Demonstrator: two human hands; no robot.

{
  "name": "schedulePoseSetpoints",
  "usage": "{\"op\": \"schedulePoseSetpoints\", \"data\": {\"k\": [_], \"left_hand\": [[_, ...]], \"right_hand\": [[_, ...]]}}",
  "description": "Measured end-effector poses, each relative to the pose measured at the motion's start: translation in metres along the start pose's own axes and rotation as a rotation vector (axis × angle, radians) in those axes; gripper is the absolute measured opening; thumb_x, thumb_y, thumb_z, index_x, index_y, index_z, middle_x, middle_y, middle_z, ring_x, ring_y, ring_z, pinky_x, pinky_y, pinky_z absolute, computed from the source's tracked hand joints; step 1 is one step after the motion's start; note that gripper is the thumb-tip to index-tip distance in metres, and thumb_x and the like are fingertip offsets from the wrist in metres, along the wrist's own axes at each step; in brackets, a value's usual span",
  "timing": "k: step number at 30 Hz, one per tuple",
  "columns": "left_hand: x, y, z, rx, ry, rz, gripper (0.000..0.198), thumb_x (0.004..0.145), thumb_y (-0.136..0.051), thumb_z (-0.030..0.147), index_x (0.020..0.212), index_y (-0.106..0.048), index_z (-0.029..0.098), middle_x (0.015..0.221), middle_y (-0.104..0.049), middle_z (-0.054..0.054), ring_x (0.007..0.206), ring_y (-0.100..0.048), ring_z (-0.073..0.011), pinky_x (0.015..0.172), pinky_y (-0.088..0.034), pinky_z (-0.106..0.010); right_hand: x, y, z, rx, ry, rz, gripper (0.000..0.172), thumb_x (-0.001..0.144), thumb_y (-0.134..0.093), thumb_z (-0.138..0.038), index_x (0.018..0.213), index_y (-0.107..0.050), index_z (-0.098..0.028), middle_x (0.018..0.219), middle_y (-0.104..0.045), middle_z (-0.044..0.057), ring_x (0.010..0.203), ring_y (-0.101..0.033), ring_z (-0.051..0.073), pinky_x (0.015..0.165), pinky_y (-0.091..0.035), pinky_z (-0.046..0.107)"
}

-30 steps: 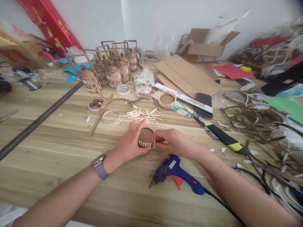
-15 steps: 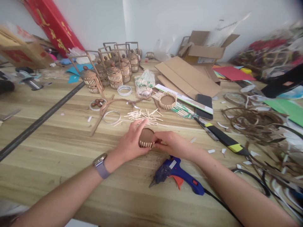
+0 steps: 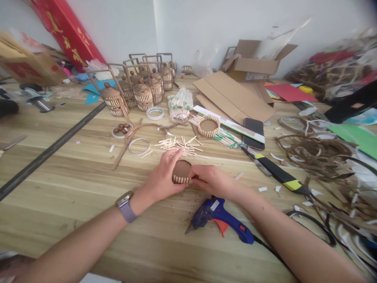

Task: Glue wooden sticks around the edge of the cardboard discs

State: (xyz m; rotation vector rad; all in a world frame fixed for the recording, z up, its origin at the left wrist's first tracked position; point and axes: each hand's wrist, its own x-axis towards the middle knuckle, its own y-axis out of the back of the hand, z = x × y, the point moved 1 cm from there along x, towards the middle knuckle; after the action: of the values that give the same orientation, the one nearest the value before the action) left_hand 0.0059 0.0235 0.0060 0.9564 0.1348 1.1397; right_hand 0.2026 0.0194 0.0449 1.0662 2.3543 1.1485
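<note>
The left hand (image 3: 163, 179) cups the brown disc (image 3: 182, 169) from its left side, fingers arched over the top edge and thumb below. It appears to hold the disc tilted up off the table (image 3: 88, 188) so that the near rim faces the person. The right hand (image 3: 210, 180) is closed in a pinch on the short sticks (image 3: 181, 180) that stand side by side along that rim, its fingertips pressing at the right end of the row, seemingly to seat a stick against its neighbours. The disc sits between the two hands, just beyond the blue glue gun (image 3: 219, 218), which lies on its side near the right wrist, within easy reach. The loose sticks (image 3: 179, 144) lie scattered just behind the disc, and a finished stick ring (image 3: 208, 125) rests farther back.
</note>
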Motion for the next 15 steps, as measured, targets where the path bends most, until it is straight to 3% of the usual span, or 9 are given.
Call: {"op": "schedulePoseSetpoints", "data": {"k": [15], "left_hand": [[-0.0006, 0.0003, 0.0004, 0.103, -0.053, -0.021, 0.113, 0.065, -0.085, 0.03, 0.151, -0.013, 0.032, 0.144, -0.033, -0.015, 0.137, -0.034, -0.0372, 0.111, -0.036, -0.059]], "right_hand": [[0.0013, 0.0, 0.0003, -0.05, 0.028, -0.028, 0.011, 0.088, -0.05, -0.011, 0.084, -0.056, -0.018, 0.081, -0.065, 0.004, 0.072, -0.057, 0.016, 0.065, -0.042, 0.025]]}}
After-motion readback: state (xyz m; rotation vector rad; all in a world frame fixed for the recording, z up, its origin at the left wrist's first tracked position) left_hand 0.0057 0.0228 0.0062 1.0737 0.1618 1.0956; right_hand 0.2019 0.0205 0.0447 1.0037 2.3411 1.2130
